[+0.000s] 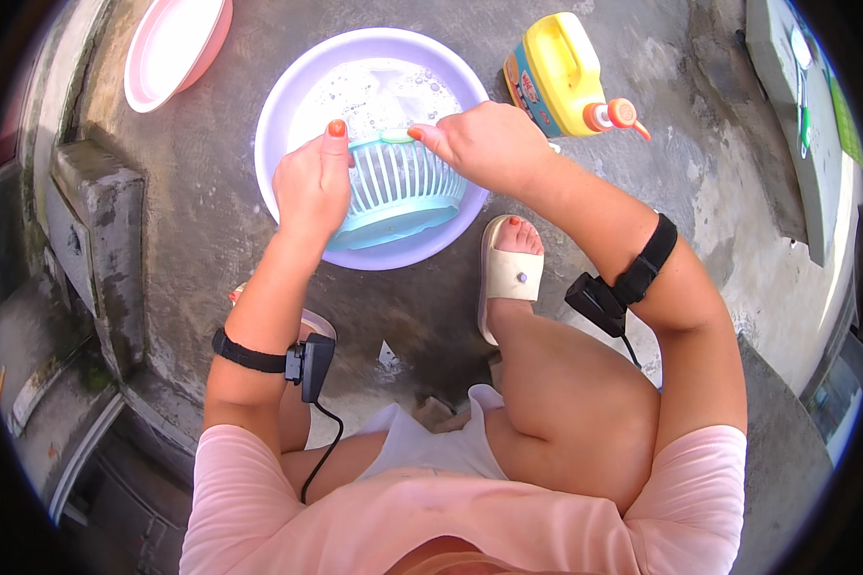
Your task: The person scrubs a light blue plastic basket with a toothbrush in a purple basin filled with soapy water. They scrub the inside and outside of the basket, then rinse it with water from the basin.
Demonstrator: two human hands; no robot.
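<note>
A light-blue slatted plastic basket (403, 180) is tilted over a lavender plastic basin (273, 122), its solid base facing me. Soapy water (374, 93) with white suds and bubbles fills the basin behind it. My left hand (313, 183) grips the basket's left side, thumb pointing up. At the basket's upper rim, my right hand (492, 147) is closed around a pale green tool (397, 135). The tool's rounded end shows past my thumb; my fingers hide most of the rest, so its exact kind is unclear.
A yellow detergent jug (564, 75) with an orange pump stands right of the basin on wet concrete (417, 316). A pink basin (180, 50) sits at upper left. Concrete blocks (101, 215) line the left side. A green-handled utensil (803, 93) lies on a slab at right.
</note>
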